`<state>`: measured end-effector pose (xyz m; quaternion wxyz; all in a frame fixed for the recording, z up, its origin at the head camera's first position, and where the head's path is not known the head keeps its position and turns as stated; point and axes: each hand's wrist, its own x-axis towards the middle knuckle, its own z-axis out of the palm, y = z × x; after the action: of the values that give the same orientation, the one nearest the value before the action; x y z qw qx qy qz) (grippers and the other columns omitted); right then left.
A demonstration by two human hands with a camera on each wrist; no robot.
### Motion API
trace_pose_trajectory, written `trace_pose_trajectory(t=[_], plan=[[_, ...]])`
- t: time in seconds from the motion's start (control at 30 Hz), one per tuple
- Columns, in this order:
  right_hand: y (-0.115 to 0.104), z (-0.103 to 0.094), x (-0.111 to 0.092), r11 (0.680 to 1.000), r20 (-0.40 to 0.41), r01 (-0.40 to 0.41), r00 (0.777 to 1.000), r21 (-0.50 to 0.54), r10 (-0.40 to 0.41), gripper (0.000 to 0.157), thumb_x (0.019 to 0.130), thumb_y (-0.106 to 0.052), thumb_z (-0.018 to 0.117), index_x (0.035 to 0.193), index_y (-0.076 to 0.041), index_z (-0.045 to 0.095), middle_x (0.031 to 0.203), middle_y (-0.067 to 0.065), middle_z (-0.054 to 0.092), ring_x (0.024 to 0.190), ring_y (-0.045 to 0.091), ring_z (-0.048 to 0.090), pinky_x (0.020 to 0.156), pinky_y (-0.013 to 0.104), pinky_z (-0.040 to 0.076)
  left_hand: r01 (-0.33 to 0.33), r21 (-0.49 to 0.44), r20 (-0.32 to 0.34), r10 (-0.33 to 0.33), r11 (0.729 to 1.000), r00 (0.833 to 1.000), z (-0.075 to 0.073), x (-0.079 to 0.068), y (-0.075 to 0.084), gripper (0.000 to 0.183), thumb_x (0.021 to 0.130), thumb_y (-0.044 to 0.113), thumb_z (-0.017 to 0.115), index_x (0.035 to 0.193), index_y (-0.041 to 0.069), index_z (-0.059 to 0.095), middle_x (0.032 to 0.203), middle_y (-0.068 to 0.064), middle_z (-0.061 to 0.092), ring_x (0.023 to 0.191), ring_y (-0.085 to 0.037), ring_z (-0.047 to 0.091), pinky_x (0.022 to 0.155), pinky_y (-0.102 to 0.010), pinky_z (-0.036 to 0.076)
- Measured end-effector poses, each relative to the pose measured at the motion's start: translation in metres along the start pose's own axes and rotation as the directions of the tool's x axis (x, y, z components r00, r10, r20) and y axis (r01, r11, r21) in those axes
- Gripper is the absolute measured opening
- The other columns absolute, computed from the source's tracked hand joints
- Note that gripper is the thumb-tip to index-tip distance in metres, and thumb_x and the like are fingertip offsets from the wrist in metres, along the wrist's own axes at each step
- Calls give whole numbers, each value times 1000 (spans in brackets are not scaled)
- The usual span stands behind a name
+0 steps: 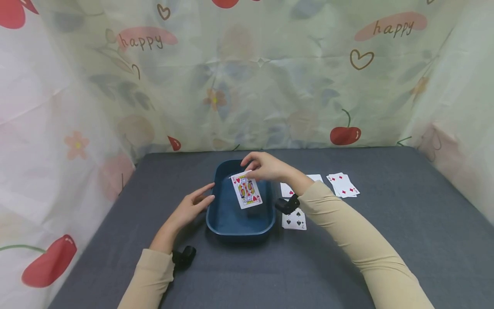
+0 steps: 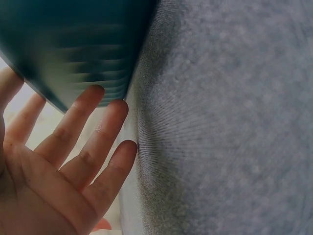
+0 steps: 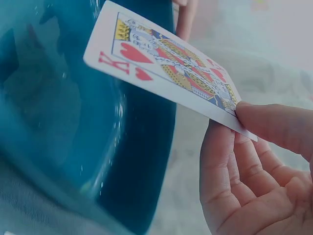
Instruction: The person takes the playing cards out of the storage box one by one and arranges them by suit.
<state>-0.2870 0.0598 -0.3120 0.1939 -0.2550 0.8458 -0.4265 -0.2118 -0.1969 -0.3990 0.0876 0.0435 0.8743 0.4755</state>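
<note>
A king of hearts playing card is pinched by its corner between the thumb and fingers of my right hand. It hangs face up above a dark blue rectangular tub. The right wrist view shows the king card closer, with the thumb on its face and fingers beneath. My left hand is beside the tub's left side, its fingers extended and the fingertips at the rim. In the left wrist view the left hand has spread fingers against the ribbed tub wall.
Right of the tub lie a spades card pile, a hearts card partly behind the right arm, and a small diamonds pile. A grey cloth covers the table. Patterned curtains stand behind and at both sides.
</note>
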Motion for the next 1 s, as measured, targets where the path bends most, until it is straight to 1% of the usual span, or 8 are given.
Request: trace_pose_trajectory(t=[0.17,0.23,0.3,0.43,0.5,0.67,0.9,1.0], plan=[[8,-15,-12,999,-17,-23,1000,24,24,38,90,-8,58,126,-1,48,112,18,64,93,21,62,84,42,52,-25,14,-4,25,1000,1000,-1,0,-1,55,94,45,50,144,28,35,136,-18,51,108,-27,58,99,-50,43],[12,-19,-16,999,-22,-24,999,31,25,39,90,-9,58,127,-1,48,115,18,63,96,22,62,85,42,52,-40,15,1,40,999,999,-1,0,-2,55,94,44,49,145,26,35,136,-19,52,107,-27,58,99,-49,44],[15,-24,-20,999,-34,-27,999,33,28,39,90,-9,58,126,-1,48,116,18,63,97,23,62,84,39,53,-43,2,2,43,999,999,-1,-1,-1,55,95,43,49,145,25,35,136,-19,51,108,-28,58,99,-49,43],[21,-32,-28,998,-67,-32,997,50,35,35,90,-10,60,123,-4,50,114,17,63,94,22,62,79,33,52,-31,-7,12,31,999,999,-2,-11,16,52,97,34,48,145,19,34,137,-22,49,111,-32,57,100,-51,42],[24,-36,-32,997,-79,-35,996,65,40,35,89,-11,60,122,-5,51,112,17,63,91,21,62,78,31,52,-31,-8,12,31,1000,999,-2,-12,17,53,97,34,48,145,19,34,137,-22,49,110,-31,57,100,-51,42],[36,-45,-40,994,-101,-28,994,110,39,34,89,-11,59,122,-4,50,111,18,62,86,18,60,82,34,51,-36,6,4,36,999,999,0,-1,-1,55,94,45,49,144,28,35,137,-17,51,109,-27,58,100,-49,43],[56,-57,-47,992,-163,-55,984,113,73,37,90,-11,59,124,0,49,114,21,62,82,13,59,79,28,50,-50,16,3,50,999,999,1,-1,-2,58,93,50,48,145,27,34,138,-19,49,110,-30,58,99,-52,43],[66,-62,-48,988,-202,-88,973,128,113,39,91,-12,58,126,1,48,118,23,60,84,12,60,85,34,51,-51,33,-9,52,998,999,1,-1,-1,59,92,51,48,145,27,34,137,-20,49,109,-29,59,98,-51,44]])
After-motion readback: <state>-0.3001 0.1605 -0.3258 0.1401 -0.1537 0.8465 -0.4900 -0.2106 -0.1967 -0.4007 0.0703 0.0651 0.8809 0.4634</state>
